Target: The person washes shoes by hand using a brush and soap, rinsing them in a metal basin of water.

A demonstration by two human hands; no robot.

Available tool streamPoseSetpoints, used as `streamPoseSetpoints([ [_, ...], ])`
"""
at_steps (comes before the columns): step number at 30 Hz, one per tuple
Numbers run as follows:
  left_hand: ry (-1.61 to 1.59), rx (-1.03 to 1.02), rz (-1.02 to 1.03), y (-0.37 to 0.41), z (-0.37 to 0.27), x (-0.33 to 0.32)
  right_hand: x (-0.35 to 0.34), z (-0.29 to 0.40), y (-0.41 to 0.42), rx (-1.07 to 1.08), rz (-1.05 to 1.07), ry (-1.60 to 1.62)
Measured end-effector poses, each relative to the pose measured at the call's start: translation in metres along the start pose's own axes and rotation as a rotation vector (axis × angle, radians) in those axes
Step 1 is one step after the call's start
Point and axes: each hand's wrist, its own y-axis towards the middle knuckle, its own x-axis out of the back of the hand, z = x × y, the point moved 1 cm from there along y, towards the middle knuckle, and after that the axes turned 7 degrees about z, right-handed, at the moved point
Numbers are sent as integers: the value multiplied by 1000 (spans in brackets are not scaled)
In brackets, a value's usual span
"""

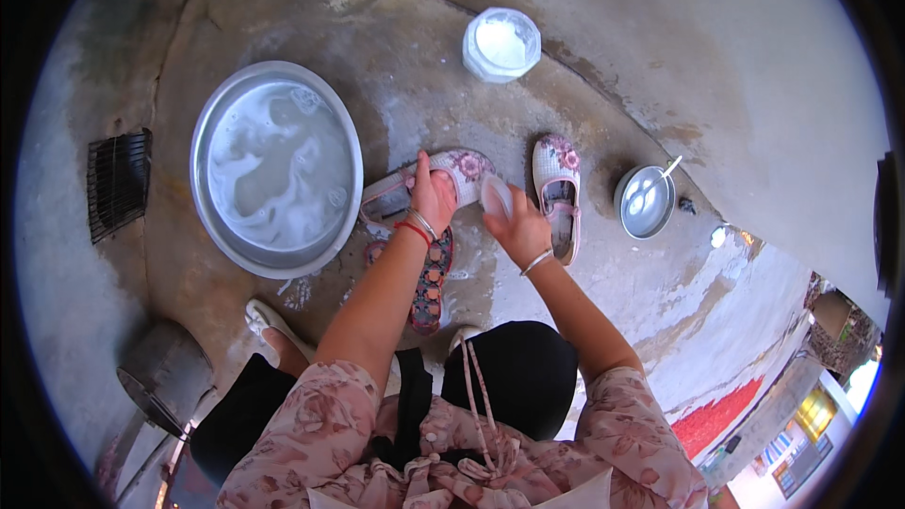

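My left hand point(433, 199) grips a white woven shoe with pink floral print point(466, 168), partly inside its opening. My right hand point(522, 230) holds a pale translucent object point(497, 198), perhaps a scrub brush, against or close to the toe; its working side is hidden. The matching shoe point(558, 162) lies on the wet concrete just right of my right hand, toe pointing away. Below my left forearm is a dark patterned insole point(430, 300), and part of what looks like a second insole point(375, 252) shows to its left.
A large metal basin point(357, 155) of sudsy water stands at left. A white tub point(486, 72) of white powder sits at the back. To the right is a metal bowl point(622, 208) with a spoon point(672, 167). A drain grate point(119, 184) and metal pot point(166, 371) lie far left.
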Motion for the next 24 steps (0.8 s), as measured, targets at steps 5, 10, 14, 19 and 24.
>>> streamPoseSetpoints([
  [5,-7,-41,-16,-2,10,-7,33,51,88,112,-72,-158],
  [10,-47,-61,-67,0,8,2,7,28,21,127,-40,-27],
  [14,136,-136,-133,12,17,9,-9,8,-49,-1,160,28],
  [19,1621,88,-36,1,14,17,12,-16,-69,-214,-202,407],
  [24,2240,-170,-10,-49,0,-31,4,-18,-60,-161,-276,483],
])
